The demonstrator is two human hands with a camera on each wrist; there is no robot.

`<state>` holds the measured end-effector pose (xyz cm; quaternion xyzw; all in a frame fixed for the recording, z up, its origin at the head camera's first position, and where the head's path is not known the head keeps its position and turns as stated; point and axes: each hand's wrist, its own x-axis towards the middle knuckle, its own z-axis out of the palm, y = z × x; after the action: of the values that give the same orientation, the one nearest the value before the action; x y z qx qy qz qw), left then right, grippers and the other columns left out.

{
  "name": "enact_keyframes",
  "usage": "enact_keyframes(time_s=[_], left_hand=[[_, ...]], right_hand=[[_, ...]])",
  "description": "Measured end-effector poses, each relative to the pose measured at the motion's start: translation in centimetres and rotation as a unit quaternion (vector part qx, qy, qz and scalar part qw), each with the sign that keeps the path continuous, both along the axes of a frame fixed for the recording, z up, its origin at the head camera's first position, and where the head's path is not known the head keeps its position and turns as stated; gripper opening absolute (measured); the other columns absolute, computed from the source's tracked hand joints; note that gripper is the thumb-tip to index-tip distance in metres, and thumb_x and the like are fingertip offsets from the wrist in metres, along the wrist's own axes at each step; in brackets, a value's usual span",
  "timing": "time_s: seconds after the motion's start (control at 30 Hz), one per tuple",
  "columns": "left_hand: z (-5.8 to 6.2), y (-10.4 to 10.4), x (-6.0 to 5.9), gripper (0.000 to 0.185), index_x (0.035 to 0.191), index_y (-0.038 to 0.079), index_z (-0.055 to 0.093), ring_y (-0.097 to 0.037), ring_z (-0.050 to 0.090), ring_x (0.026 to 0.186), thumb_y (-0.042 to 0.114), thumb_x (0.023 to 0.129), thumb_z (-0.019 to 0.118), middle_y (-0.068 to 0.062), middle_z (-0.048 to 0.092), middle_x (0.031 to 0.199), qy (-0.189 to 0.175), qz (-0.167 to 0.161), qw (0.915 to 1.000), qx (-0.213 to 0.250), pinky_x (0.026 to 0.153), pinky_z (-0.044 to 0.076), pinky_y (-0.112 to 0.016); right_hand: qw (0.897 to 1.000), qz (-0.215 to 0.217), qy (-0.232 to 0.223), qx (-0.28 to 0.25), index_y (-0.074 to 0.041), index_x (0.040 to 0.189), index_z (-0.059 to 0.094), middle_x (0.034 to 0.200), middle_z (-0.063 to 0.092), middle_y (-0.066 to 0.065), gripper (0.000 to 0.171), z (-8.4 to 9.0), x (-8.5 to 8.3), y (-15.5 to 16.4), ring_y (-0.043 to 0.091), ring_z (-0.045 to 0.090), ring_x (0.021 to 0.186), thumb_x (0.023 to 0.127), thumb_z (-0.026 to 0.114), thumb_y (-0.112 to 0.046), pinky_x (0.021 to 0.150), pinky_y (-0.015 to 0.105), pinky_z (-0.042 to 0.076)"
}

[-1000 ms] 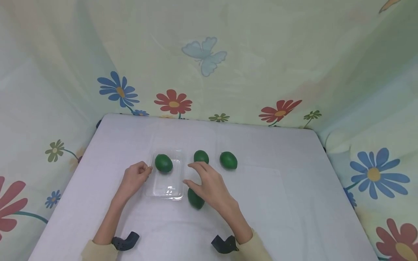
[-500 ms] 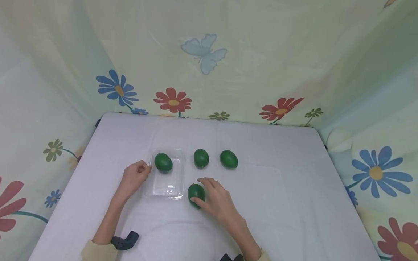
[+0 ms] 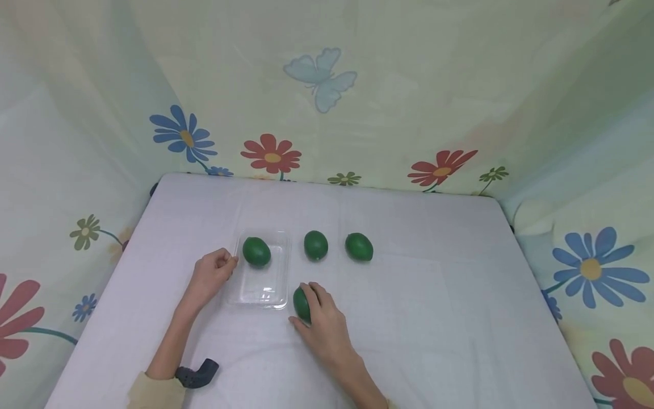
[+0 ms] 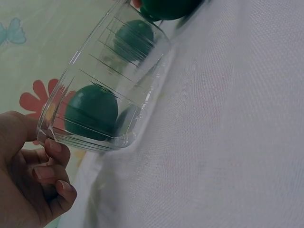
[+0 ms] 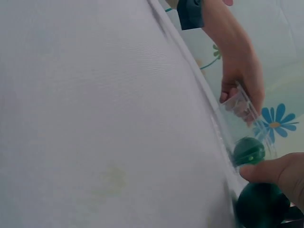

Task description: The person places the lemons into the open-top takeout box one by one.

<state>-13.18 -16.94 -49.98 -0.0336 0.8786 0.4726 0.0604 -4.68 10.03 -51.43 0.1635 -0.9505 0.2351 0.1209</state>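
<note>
My left hand (image 3: 210, 276) pinches the left rim of a clear plastic container (image 3: 263, 288) between thumb and fingers; in the left wrist view the thumb lies over its edge. One green lime (image 3: 256, 251) sits inside, towards the far end. Just right of the container's near corner, my right hand (image 3: 327, 329) curls round another lime (image 3: 301, 303), partly hiding it. The right wrist view has the thumb (image 5: 266, 172) against that held lime (image 5: 262, 205), the other fingers mostly out of sight. Two more limes, a middle one (image 3: 315, 245) and a right one (image 3: 359, 247), lie beyond the right hand.
A white cloth covers the table (image 3: 434, 318). Floral curtains (image 3: 383, 85) hang behind it and at both sides. A dark curved device (image 3: 197, 374) is on the left wrist, by the sleeve.
My right hand has drawn back from beside the container and the middle lime, then closed round the near lime. The left hand keeps its pinch on the container.
</note>
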Motion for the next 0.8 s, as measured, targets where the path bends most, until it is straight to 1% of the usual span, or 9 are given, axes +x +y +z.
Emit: enact_keyframes(time_s=[0.2, 0.33, 0.47, 0.6, 0.7, 0.8], left_hand=[[0.0, -0.1, 0.0, 0.025, 0.087, 0.002, 0.059, -0.016, 0.044, 0.059, 0.021, 0.104, 0.058, -0.011, 0.060, 0.066, -0.001, 0.000, 1.0000, 0.003, 0.051, 0.035, -0.024], [0.2, -0.1, 0.1, 0.025, 0.087, 0.001, 0.059, -0.015, 0.044, 0.058, 0.021, 0.103, 0.058, -0.012, 0.060, 0.067, 0.000, -0.001, 1.0000, 0.005, 0.051, 0.035, -0.024], [0.3, 0.0, 0.1, 0.025, 0.088, 0.000, 0.059, -0.015, 0.043, 0.058, 0.020, 0.103, 0.058, -0.011, 0.059, 0.066, -0.003, -0.002, 1.0000, 0.006, 0.051, 0.034, -0.024], [0.3, -0.1, 0.1, 0.026, 0.088, -0.001, 0.060, -0.015, 0.042, 0.057, 0.020, 0.103, 0.058, -0.011, 0.059, 0.065, -0.004, -0.003, 1.0000, 0.007, 0.051, 0.034, -0.024], [0.3, -0.1, 0.0, 0.027, 0.088, -0.001, 0.060, -0.014, 0.043, 0.057, 0.020, 0.103, 0.058, -0.011, 0.059, 0.065, -0.001, -0.001, 1.0000, 0.007, 0.051, 0.034, -0.024], [0.2, -0.1, 0.0, 0.026, 0.088, -0.001, 0.060, -0.015, 0.043, 0.057, 0.020, 0.103, 0.059, -0.012, 0.060, 0.066, -0.001, 0.001, 1.0000, 0.008, 0.050, 0.034, -0.024]], right_hand=[[1.000, -0.001, 0.007, -0.022, -0.010, 0.139, 0.056, 0.137, 0.059, 0.016, 0.067, -0.5, -0.1, -0.3, 0.031, 0.068, 0.118, 0.080, 0.089, -0.012, 0.088, 0.039, 0.060], [0.999, 0.001, -0.006, -0.047, -0.012, 0.139, 0.057, 0.138, 0.056, 0.014, 0.066, -0.7, -0.1, -0.1, 0.032, 0.068, 0.117, 0.081, 0.087, -0.009, 0.090, 0.039, 0.059], [0.997, -0.005, -0.009, -0.078, -0.012, 0.139, 0.058, 0.134, 0.056, 0.011, 0.065, -0.7, 0.2, 0.3, 0.030, 0.068, 0.114, 0.081, 0.087, -0.009, 0.090, 0.041, 0.059], [0.993, -0.005, 0.013, -0.118, -0.010, 0.138, 0.060, 0.132, 0.059, 0.010, 0.065, -0.1, 0.5, 1.0, 0.028, 0.069, 0.111, 0.079, 0.088, -0.007, 0.090, 0.042, 0.060], [0.987, 0.013, 0.046, -0.154, -0.008, 0.137, 0.061, 0.130, 0.061, 0.011, 0.067, 0.6, 0.4, 1.3, 0.027, 0.069, 0.110, 0.077, 0.088, -0.003, 0.090, 0.041, 0.060], [0.981, 0.037, 0.079, -0.172, -0.005, 0.137, 0.060, 0.129, 0.062, 0.013, 0.068, 1.5, -0.1, 1.4, 0.027, 0.068, 0.112, 0.075, 0.089, -0.002, 0.091, 0.039, 0.059]])
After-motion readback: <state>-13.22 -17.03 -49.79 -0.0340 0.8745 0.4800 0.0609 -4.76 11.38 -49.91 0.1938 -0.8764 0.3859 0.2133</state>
